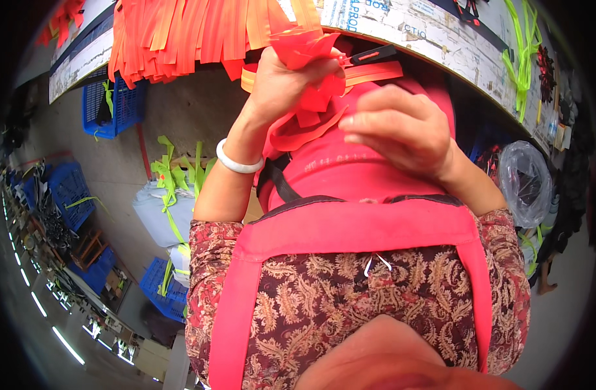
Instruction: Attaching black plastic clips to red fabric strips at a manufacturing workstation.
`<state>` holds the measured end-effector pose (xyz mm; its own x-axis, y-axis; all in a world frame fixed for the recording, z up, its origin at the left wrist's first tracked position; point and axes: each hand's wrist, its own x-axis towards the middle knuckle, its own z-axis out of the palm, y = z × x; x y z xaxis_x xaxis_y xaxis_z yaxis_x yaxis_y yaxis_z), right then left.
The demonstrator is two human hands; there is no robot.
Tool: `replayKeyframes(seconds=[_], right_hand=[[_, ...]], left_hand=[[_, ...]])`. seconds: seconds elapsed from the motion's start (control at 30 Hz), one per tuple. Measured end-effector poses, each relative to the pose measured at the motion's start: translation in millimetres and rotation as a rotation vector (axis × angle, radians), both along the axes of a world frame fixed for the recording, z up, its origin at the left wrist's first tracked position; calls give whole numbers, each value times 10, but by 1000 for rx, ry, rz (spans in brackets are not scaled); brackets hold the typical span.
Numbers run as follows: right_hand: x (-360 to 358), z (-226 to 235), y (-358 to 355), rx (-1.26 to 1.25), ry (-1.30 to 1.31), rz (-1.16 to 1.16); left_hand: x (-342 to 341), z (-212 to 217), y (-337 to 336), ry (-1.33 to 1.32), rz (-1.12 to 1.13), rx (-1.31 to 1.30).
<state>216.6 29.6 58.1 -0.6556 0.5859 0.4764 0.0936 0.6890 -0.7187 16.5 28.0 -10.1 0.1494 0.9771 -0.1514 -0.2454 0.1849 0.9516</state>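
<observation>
My left hand, with a white bangle on its wrist, is closed around a bunch of bright red-orange fabric strips. Some ends fan out above the fist and others hang below it. Beside its fingertips is a narrow black piece with a red middle; its kind is unclear. My right hand hovers over the red apron, slightly blurred, its fingers loosely apart and nothing visible in them. One red strip curves across my lap, its end close to the right fingertips.
A thick row of orange strips hangs over the edge of the worktable ahead. Yellow-green straps lie at its right. Blue crates and a grey bundle stand at left; a clear plastic bag is at right.
</observation>
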Motion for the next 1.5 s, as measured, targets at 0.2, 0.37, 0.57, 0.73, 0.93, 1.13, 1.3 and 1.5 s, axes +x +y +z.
replayKeyframes(seconds=[0.2,0.37,0.57,0.73,0.93,1.13,1.3,1.5], right_hand=[[282,-259,645,-936,26,-267],[201,-196,562,-1418,23,-31],[44,-232,508,-1215,184,-235],[-5,-102,428,-964,178,-232],[-79,34,377,-1004,-7,-177],[-81,13,376,-949,-73,-186],[-77,2,374,-964,-78,-194],[14,-87,480,-1096,-89,-79]], left_hand=[[107,235,86,-75,17,-41],[122,319,147,0,-95,-11],[44,305,88,-29,0,2],[-56,313,129,-130,23,-65],[-147,323,98,-192,-12,-85],[-151,329,91,-211,-39,-105],[-146,282,95,-166,-47,-80],[-179,332,126,-79,-143,-85]])
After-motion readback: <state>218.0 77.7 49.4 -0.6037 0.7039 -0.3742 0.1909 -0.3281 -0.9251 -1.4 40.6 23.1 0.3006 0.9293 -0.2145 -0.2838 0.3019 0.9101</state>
